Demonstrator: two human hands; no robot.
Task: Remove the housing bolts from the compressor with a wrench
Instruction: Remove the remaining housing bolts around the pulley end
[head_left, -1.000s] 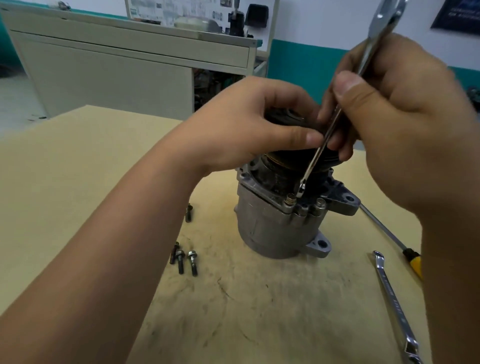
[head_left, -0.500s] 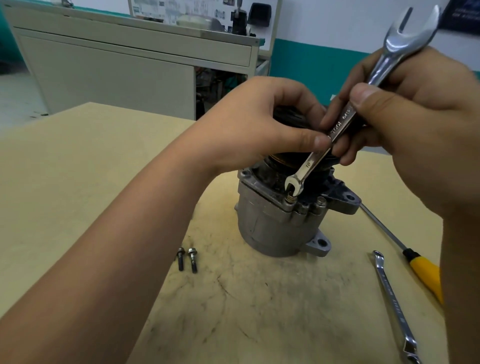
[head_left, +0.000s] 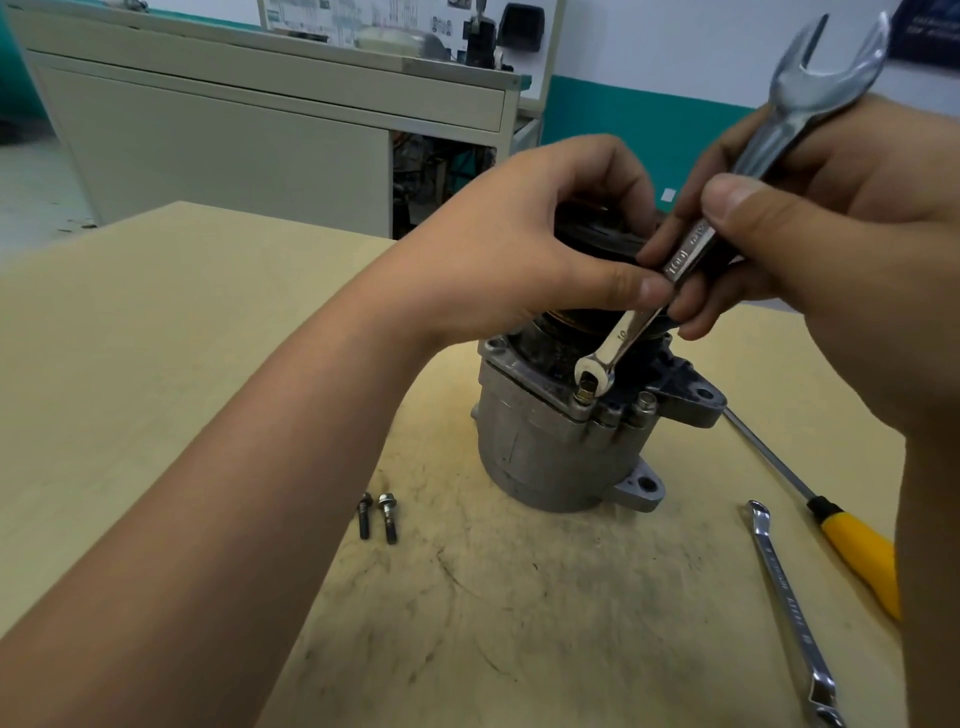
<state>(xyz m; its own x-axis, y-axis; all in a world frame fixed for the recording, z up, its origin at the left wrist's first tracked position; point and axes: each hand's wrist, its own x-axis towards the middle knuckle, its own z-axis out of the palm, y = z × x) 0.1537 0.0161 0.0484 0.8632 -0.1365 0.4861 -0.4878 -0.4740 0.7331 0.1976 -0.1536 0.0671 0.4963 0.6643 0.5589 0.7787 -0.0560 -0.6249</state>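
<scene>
The wrench (head_left: 685, 255) is pinched at mid-shaft by the right hand (head_left: 841, 244), its small open end set over a raised bolt (head_left: 587, 392). The compressor (head_left: 540, 447) is gripped at its dark top by the left hand (head_left: 519, 249) and stands upright on the worktop (head_left: 156, 322). It is judged heavy and rigid, best steadied from above; the bolt is small and likely slick. Its grey cast body is seen scuffed and grimy.

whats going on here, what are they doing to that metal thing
A person is unbolting a compressor that stands on the table. The right hand holds a wrench with its small end on a housing bolt, while the left hand grips the compressor's top. Two loose bolts lie left of it; a second wrench and a yellow-handled screwdriver lie right.
</scene>
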